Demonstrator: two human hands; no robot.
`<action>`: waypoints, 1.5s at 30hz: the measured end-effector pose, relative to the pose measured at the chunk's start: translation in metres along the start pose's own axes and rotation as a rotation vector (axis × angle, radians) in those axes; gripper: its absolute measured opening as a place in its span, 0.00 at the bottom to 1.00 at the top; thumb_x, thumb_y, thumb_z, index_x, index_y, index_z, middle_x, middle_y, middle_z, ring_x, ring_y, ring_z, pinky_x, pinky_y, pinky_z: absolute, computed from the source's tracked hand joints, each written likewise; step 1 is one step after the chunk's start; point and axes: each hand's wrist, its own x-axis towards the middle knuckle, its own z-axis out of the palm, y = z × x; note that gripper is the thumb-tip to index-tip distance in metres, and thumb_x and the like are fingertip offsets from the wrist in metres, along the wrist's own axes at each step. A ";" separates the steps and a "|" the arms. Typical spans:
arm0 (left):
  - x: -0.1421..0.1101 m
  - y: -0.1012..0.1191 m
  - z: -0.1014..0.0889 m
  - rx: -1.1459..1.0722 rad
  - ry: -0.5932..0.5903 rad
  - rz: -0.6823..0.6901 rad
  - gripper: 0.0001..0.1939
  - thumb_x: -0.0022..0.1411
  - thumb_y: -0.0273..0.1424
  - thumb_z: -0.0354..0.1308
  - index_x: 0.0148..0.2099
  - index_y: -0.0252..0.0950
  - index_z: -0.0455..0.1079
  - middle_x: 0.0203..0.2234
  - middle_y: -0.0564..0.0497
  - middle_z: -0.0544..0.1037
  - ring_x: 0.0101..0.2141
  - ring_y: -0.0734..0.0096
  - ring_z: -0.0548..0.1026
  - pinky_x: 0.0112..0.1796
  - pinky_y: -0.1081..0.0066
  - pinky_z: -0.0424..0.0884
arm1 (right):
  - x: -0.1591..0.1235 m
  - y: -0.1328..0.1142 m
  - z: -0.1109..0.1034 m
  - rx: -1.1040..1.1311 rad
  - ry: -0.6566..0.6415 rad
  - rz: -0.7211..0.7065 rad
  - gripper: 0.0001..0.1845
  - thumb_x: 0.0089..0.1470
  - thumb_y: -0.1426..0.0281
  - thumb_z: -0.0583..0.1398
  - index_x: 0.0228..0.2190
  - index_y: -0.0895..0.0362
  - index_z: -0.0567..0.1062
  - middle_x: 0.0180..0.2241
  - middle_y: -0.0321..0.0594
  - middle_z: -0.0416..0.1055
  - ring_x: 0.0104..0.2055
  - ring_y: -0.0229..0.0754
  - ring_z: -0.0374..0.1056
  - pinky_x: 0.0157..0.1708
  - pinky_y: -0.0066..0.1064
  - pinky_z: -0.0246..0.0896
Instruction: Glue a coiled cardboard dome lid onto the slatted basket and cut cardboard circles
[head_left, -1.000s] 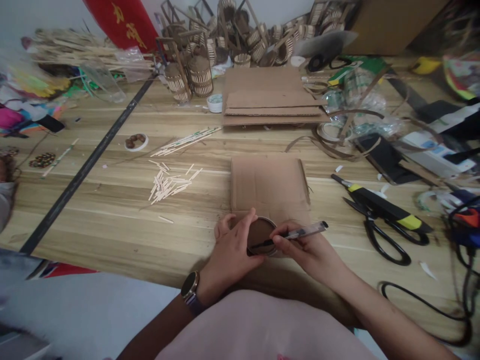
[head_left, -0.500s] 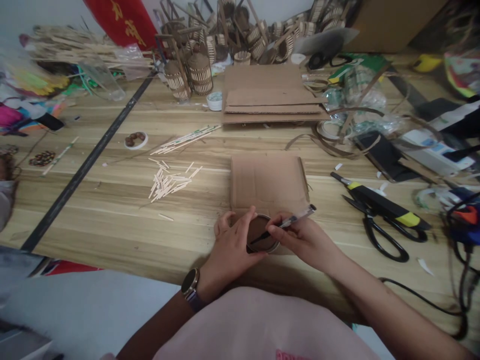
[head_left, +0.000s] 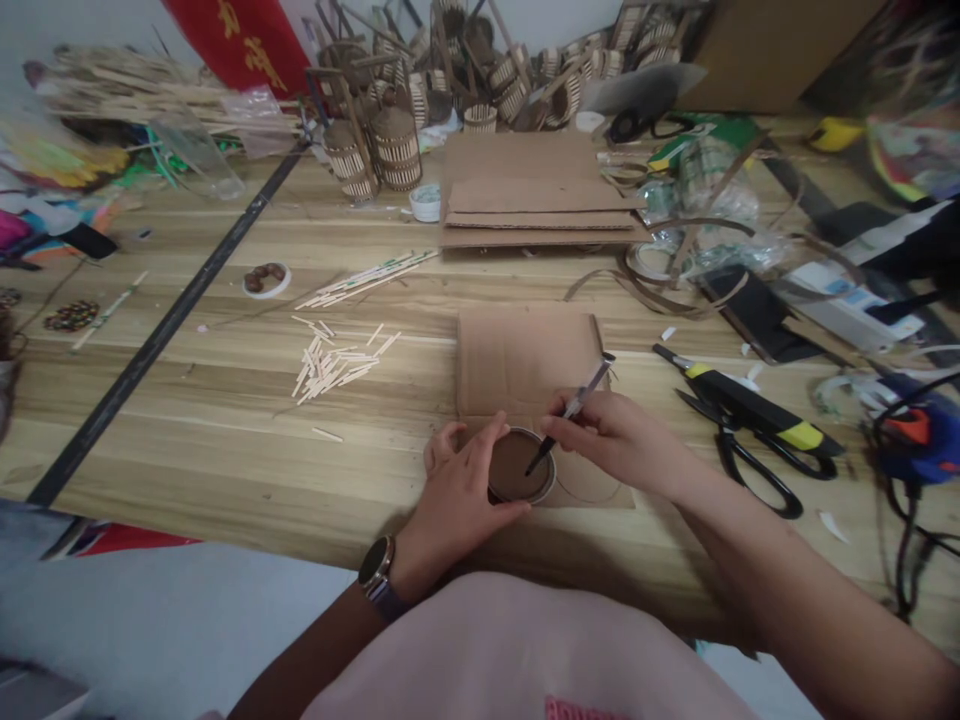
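My left hand [head_left: 461, 478], with a watch at its wrist, curves its thumb and fingers round a pale-rimmed ring [head_left: 553, 478] and holds it down. The ring lies on a piece of brown cardboard [head_left: 532, 360], and a brown surface shows inside it. My right hand [head_left: 600, 435] is closed on a pen [head_left: 576, 405], dark at the tip with a clear barrel. Its tip points down inside the ring; whether it touches the surface I cannot tell. A thin curved line [head_left: 592, 497] shows on the cardboard right of the ring.
Short sticks [head_left: 330, 365] lie in a pile to the left, with longer sticks [head_left: 367, 280] behind. Black scissors [head_left: 739, 445] and a yellow-black cutter [head_left: 757, 400] lie at right. Cardboard sheets [head_left: 525, 165] are stacked at the back, before small stick-sided buckets [head_left: 397, 145].
My right hand has moved slightly up and right, and the pen stands more upright with its tip nearer the ring's right side. My left hand stays on the ring.
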 end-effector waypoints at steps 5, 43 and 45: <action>0.001 -0.001 0.002 0.002 0.003 0.003 0.52 0.48 0.38 0.71 0.69 0.43 0.46 0.60 0.46 0.68 0.60 0.40 0.56 0.57 0.43 0.50 | 0.002 -0.002 0.021 0.006 -0.065 -0.044 0.17 0.58 0.60 0.52 0.27 0.56 0.72 0.19 0.32 0.63 0.21 0.36 0.57 0.21 0.27 0.48; 0.001 0.001 -0.001 -0.011 -0.001 0.000 0.48 0.47 0.35 0.70 0.67 0.41 0.52 0.59 0.47 0.70 0.60 0.43 0.57 0.58 0.44 0.50 | -0.002 -0.010 -0.022 -0.218 0.101 -0.174 0.13 0.60 0.62 0.53 0.29 0.55 0.71 0.24 0.39 0.71 0.26 0.42 0.66 0.26 0.31 0.55; 0.001 0.001 -0.001 -0.016 -0.004 -0.005 0.48 0.47 0.35 0.71 0.67 0.41 0.52 0.59 0.47 0.70 0.60 0.42 0.57 0.58 0.44 0.49 | -0.010 -0.003 -0.021 -0.077 0.180 -0.163 0.12 0.58 0.61 0.55 0.30 0.55 0.72 0.25 0.39 0.72 0.27 0.42 0.66 0.27 0.31 0.59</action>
